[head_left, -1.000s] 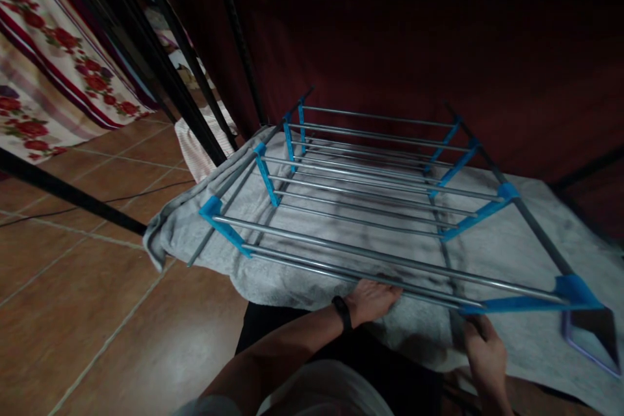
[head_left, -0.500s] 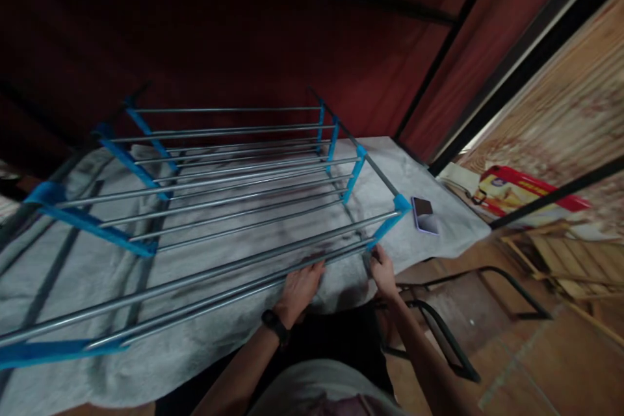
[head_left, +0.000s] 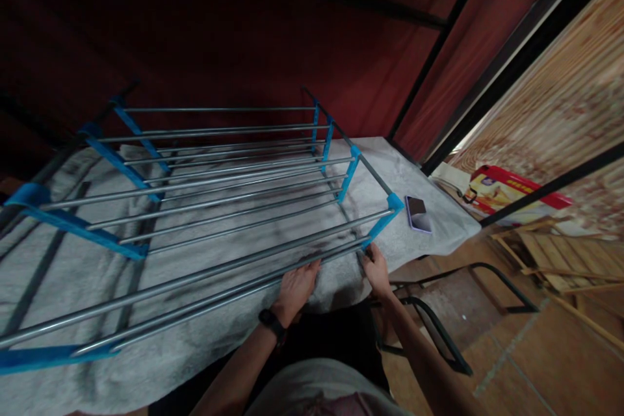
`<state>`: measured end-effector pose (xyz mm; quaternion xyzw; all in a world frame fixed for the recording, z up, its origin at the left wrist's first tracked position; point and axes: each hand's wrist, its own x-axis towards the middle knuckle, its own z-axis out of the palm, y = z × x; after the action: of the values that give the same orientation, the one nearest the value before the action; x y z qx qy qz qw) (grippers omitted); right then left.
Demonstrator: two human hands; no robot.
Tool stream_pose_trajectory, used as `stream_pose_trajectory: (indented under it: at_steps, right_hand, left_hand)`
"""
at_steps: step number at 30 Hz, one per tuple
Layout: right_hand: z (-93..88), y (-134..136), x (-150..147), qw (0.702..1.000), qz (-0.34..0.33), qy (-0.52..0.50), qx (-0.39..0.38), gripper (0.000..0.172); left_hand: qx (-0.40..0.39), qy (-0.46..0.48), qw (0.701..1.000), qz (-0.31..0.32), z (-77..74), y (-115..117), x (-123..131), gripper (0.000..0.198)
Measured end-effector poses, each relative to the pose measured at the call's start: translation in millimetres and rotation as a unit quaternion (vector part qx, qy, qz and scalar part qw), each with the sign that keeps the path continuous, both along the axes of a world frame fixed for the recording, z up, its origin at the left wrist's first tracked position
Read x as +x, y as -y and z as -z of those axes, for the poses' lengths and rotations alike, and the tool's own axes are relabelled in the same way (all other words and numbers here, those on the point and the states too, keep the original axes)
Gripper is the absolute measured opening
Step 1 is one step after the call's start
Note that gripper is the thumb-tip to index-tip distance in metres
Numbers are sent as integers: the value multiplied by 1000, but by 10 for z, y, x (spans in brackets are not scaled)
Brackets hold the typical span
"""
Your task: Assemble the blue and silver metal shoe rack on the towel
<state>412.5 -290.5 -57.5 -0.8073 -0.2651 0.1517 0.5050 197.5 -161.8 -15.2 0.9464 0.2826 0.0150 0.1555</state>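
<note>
A rack of grey metal tubes with blue plastic side brackets, which looks like a shoe rack, lies across the cloth-covered table. My left hand, with a dark band on its wrist, rests by the near lower tubes. Its fingers are stretched out, with the tips touching or just under a tube. At the near right corner, my right hand is closed around the end of the rack just below a blue bracket. Its fingertips are partly hidden there.
On the table right of the rack lies a phone. Beyond the table edge are a metal-framed chair, a red and yellow box and a wooden slatted piece. A dark red panel stands behind the rack.
The view has shifted slightly, so the rack, phone and chair appear a little further left. Both hands keep their places at the rack.
</note>
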Motion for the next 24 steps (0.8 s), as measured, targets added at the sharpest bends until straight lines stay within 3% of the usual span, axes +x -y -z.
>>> stream_pose_trajectory:
  at_steps: [7, 11, 16, 20, 24]
  right_hand:
    - [23, -17, 43, 997, -12, -41, 68, 51]
    - [21, 58, 30, 997, -18, -39, 68, 47]
    - [132, 195, 209, 999, -32, -42, -5, 48]
    - [172, 246, 332, 996, -31, -14, -81, 46]
    - [131, 277, 348, 990, -42, 16, -133, 46]
  left_hand:
    - [154, 96, 982, 54, 195, 150, -289, 51]
    - [220, 131, 963, 85, 56, 299, -593, 51]
    - [275, 107, 955, 25, -220, 176, -703, 42]
    - [280, 135, 951, -2, -242, -1, -713, 32]
    - [248, 120, 961, 2, -210, 12, -698, 30]
